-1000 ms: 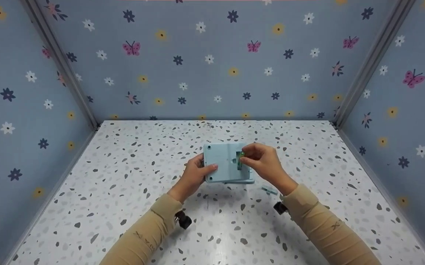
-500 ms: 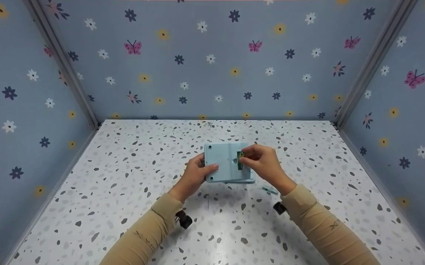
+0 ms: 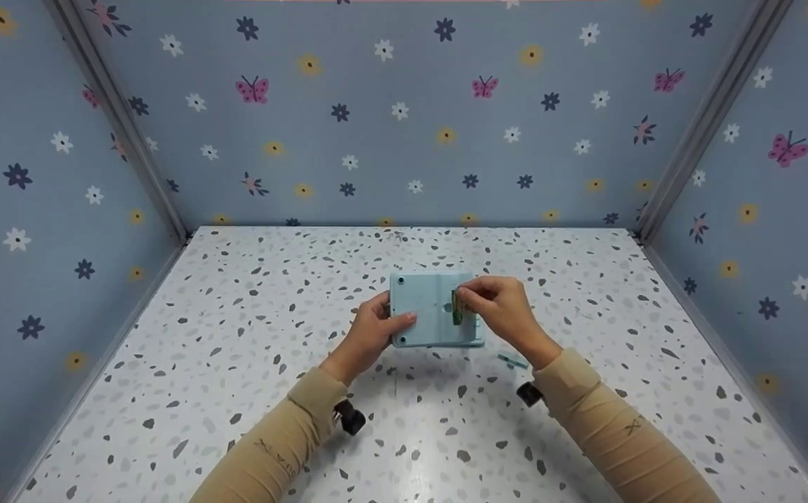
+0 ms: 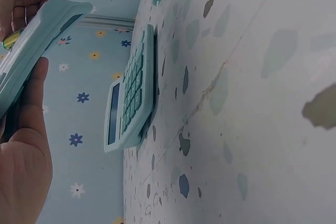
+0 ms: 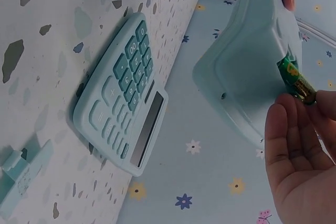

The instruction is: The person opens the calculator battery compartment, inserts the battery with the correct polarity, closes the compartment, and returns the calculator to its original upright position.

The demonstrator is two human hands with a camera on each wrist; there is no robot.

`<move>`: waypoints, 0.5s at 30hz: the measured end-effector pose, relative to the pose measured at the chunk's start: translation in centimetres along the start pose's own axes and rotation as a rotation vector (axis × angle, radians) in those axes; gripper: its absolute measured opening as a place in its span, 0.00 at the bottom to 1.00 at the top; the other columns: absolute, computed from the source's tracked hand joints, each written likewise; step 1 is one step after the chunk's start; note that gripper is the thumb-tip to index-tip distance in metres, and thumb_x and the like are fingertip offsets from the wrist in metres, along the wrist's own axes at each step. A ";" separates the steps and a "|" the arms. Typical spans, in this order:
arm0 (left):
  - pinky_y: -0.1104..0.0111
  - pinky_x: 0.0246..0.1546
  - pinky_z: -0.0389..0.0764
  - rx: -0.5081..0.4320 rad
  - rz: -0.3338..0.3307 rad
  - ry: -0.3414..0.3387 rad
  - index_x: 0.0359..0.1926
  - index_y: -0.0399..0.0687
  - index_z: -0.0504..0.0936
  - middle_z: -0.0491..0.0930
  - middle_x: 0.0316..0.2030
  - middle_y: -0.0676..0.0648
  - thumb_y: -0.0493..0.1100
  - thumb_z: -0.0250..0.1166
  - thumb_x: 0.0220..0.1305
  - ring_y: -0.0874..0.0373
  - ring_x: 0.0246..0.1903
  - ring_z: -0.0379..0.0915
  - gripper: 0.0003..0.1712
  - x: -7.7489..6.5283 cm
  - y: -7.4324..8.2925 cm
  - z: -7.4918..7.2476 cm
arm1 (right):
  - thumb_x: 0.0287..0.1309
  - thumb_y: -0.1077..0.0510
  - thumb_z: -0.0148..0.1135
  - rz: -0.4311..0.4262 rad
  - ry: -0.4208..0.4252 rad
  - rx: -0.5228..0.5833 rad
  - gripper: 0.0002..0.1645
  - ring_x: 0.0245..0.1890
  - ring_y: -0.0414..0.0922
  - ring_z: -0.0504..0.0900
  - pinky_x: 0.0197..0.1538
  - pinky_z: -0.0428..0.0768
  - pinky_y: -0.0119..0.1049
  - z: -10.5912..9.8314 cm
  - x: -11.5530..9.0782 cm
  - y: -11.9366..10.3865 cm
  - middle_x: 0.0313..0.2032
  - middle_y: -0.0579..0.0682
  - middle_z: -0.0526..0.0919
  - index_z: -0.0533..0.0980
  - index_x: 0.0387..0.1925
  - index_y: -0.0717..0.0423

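In the head view my left hand [image 3: 374,327] grips a pale blue calculator [image 3: 421,307] by its left side, thumb on the back face. The back is turned up, with a narrow battery slot open near its right side. My right hand [image 3: 507,307] pinches a green-and-gold battery [image 5: 297,80] by one end between thumb and fingers. The battery's other end sits at the slot, and it slants out of it in the right wrist view. A small pale blue battery cover [image 3: 513,360] lies on the table below my right hand.
A second pale blue calculator [image 5: 121,95] lies keys up on the speckled table [image 3: 292,279], beneath the held one and mostly hidden by it in the head view. Flower-patterned walls [image 3: 404,140] stand at the back and both sides.
My right fingertips have shifted slightly toward the far end of the slot, showing more of the battery. The held calculator has moved very slightly right; my left hand keeps its grip.
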State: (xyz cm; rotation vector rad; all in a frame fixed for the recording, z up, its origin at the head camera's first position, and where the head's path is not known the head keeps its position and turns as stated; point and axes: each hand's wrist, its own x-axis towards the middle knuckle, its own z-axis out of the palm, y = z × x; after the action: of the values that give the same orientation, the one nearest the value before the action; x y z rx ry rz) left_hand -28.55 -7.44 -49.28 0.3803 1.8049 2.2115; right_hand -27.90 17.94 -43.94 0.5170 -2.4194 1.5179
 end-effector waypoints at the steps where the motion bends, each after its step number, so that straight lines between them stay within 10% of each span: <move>1: 0.52 0.64 0.88 0.001 0.000 0.000 0.77 0.37 0.71 0.82 0.67 0.33 0.34 0.68 0.75 0.44 0.64 0.83 0.33 0.0 0.0 0.0 | 0.71 0.62 0.71 0.008 0.001 0.005 0.07 0.30 0.41 0.84 0.38 0.86 0.27 0.0 0.0 0.0 0.33 0.58 0.91 0.91 0.40 0.62; 15: 0.51 0.65 0.87 0.018 -0.003 0.018 0.78 0.38 0.70 0.81 0.67 0.32 0.35 0.68 0.75 0.42 0.65 0.82 0.34 -0.1 0.0 0.1 | 0.67 0.55 0.75 0.274 0.034 0.060 0.18 0.42 0.45 0.83 0.44 0.86 0.33 -0.1 0.2 -0.1 0.44 0.56 0.86 0.84 0.52 0.62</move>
State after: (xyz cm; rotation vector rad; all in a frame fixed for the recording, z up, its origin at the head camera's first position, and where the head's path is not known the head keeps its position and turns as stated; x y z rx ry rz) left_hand -28.44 -7.40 -49.30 0.3628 1.8338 2.2053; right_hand -28.06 17.98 -43.76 0.1721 -2.5066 1.6934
